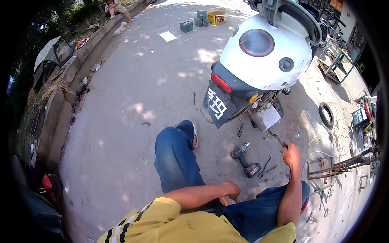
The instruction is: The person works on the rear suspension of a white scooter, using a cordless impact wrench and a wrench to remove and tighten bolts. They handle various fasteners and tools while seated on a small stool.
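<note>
My right hand grips a metal hand tool, like a wrench, angled up to a pale boxy part under the rear of a white scooter. My left hand is curled over my lap; what it holds, if anything, is unclear, though something orange shows just below it. On the concrete between my knees and the scooter lie a cordless impact driver, pliers and a small socket piece. A short bar lies farther left, left of the dark rear plate.
A loose tire, hoses, metal bars and a toolbox lie right. A concrete curb runs left, with a seated person and white dog farther back. Dark blocks and a yellow box stand ahead.
</note>
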Demonstrator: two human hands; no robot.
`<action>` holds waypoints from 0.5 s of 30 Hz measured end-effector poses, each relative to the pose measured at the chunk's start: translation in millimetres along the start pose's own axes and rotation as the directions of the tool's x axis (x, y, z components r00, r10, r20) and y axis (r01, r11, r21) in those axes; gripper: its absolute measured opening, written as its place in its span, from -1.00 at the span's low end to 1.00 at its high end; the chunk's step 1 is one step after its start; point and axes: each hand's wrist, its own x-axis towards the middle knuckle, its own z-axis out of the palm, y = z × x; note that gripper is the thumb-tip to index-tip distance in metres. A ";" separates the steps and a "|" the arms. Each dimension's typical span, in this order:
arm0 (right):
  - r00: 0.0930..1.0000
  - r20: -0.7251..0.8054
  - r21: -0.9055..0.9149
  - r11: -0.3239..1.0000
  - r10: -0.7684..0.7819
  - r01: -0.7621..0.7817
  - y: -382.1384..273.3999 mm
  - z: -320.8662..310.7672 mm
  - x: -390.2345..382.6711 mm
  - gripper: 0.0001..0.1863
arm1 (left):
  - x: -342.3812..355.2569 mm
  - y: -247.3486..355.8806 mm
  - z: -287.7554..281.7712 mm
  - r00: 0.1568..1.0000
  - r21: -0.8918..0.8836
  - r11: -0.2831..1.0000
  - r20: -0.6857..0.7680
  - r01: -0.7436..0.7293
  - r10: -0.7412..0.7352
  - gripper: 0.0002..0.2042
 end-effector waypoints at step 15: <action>0.972 0.232 -0.163 0.984 -0.034 0.073 -42.6 -4.6 -38.3 -0.88 | 93.6 -166.3 141.7 0.639 -0.041 0.999 0.769 0.005 0.029 -0.57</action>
